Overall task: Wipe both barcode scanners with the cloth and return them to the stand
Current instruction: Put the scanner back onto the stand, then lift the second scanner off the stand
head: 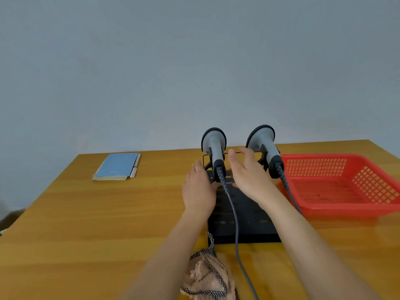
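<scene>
Plain office desk (86, 224), blue notebook (115, 166), bare grey wall (194, 61)

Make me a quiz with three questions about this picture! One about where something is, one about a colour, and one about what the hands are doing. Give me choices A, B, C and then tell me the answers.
1. Where is the cloth?
A. In the basket
B. On the table near the person, in front of the stand
C. On the book

2. What colour is the basket?
A. Red
B. Green
C. White

3. What are the two hands doing?
A. Both squeezing the cloth
B. One holding a pen
C. Open, either side of the left scanner, holding nothing

Answers:
1. B: the cloth lies crumpled on the table, just before the black stand.
2. A: the mesh basket on the right is plainly red.
3. C: the left hand and right hand have straight fingers, flanking the left scanner; both scanners sit on the stand.
</scene>
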